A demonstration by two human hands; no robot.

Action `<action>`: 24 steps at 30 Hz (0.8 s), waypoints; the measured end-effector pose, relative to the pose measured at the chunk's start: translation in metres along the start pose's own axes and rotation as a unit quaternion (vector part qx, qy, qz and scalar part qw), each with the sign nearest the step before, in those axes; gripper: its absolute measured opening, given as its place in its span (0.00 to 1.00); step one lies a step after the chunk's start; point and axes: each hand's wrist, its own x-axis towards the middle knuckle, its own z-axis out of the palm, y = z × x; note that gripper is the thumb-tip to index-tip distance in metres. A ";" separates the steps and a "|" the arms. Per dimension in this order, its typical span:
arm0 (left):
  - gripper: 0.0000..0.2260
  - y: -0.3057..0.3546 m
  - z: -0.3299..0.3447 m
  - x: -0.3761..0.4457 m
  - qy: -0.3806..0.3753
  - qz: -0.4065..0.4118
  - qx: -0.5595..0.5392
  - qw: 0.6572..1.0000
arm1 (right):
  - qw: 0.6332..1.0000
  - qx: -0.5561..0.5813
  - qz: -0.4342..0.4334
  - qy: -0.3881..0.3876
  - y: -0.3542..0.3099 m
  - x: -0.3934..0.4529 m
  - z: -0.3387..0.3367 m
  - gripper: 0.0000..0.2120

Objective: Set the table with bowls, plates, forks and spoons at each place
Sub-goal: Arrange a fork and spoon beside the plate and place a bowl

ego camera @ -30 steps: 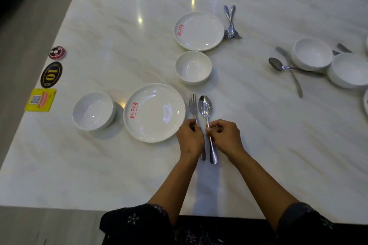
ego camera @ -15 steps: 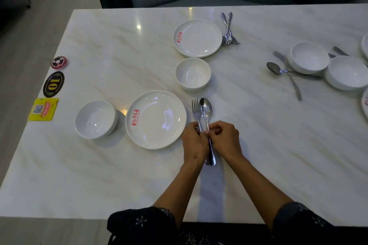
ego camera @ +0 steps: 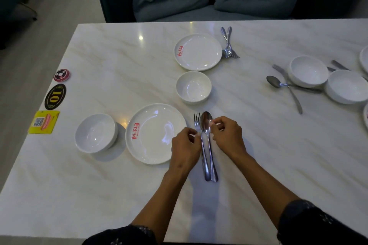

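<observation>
Head view: oval black sticker [ego camera: 55, 96] reading "10".

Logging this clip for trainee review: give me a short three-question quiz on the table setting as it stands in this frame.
1. True or false: the near fork and spoon lie left of the near plate.
2. How many white bowls are in view?
3. What touches the cutlery pair? A) left hand only B) both hands C) neither

Key: 1 false, they lie to its right. 2 four. 3 B, the right hand too.
</observation>
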 end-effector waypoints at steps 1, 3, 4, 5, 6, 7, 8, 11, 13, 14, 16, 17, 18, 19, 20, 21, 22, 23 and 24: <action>0.08 0.005 -0.007 0.009 0.014 0.008 -0.004 1.000 | 1.000 0.006 -0.007 0.006 -0.009 0.012 0.001 0.07; 0.09 0.017 -0.021 0.029 0.043 0.026 -0.008 0.999 | 1.000 0.020 -0.005 0.013 -0.027 0.038 0.006 0.11; 0.09 0.021 -0.028 0.037 0.053 0.030 -0.008 0.998 | 1.000 0.029 0.003 0.011 -0.036 0.051 0.008 0.14; 0.10 0.025 -0.035 0.046 0.059 0.034 -0.014 0.998 | 0.999 0.034 0.015 0.009 -0.043 0.063 0.011 0.18; 0.10 0.028 -0.041 0.055 0.064 0.038 -0.018 0.997 | 0.999 0.031 0.029 0.009 -0.049 0.074 0.013 0.22; 0.10 0.031 -0.047 0.064 0.067 0.042 -0.018 0.997 | 0.999 0.021 0.042 0.008 -0.052 0.083 0.015 0.24; 0.10 0.034 -0.052 0.073 0.071 0.047 -0.015 0.996 | 0.999 0.012 0.052 0.005 -0.054 0.091 0.015 0.23; 0.10 0.038 -0.065 0.103 0.076 0.055 0.003 0.996 | 0.996 0.017 0.081 -0.013 -0.061 0.101 0.013 0.12; 0.10 0.039 -0.069 0.124 0.066 0.053 0.013 0.996 | 0.995 0.021 0.092 -0.023 -0.063 0.103 0.014 0.09; 0.11 0.039 -0.071 0.133 0.056 0.047 0.013 0.997 | 0.995 0.027 0.091 -0.029 -0.067 0.103 0.016 0.09; 0.16 0.037 -0.074 0.151 0.021 0.031 0.017 0.999 | 0.995 0.041 0.086 -0.043 -0.075 0.106 0.023 0.07; 0.18 0.035 -0.076 0.160 0.002 0.021 0.025 0.999 | 0.994 0.045 0.082 -0.049 -0.079 0.108 0.029 0.07; 0.19 0.034 -0.079 0.167 -0.013 0.012 0.031 0.999 | 0.994 0.050 0.080 -0.054 -0.084 0.110 0.035 0.07; 0.18 0.032 -0.084 0.175 -0.020 0.006 0.030 0.999 | 0.994 0.056 0.078 -0.059 -0.088 0.114 0.042 0.07; 0.17 0.029 -0.090 0.183 -0.020 0.001 0.021 1.000 | 0.993 0.064 0.076 -0.063 -0.094 0.118 0.050 0.08; 0.16 0.027 -0.097 0.191 -0.015 -0.005 0.009 1.000 | 0.992 0.073 0.073 -0.067 -0.100 0.122 0.057 0.08; 0.15 0.025 -0.104 0.199 -0.010 -0.013 -0.003 1.000 | 0.992 0.080 0.070 -0.072 -0.108 0.128 0.064 0.08; 0.15 0.023 -0.112 0.209 -0.005 -0.022 -0.013 1.000 | 0.991 0.085 0.066 -0.076 -0.116 0.134 0.071 0.09; 0.14 0.022 -0.120 0.218 0.000 -0.029 -0.024 0.999 | 0.991 0.087 0.061 -0.079 -0.125 0.142 0.078 0.09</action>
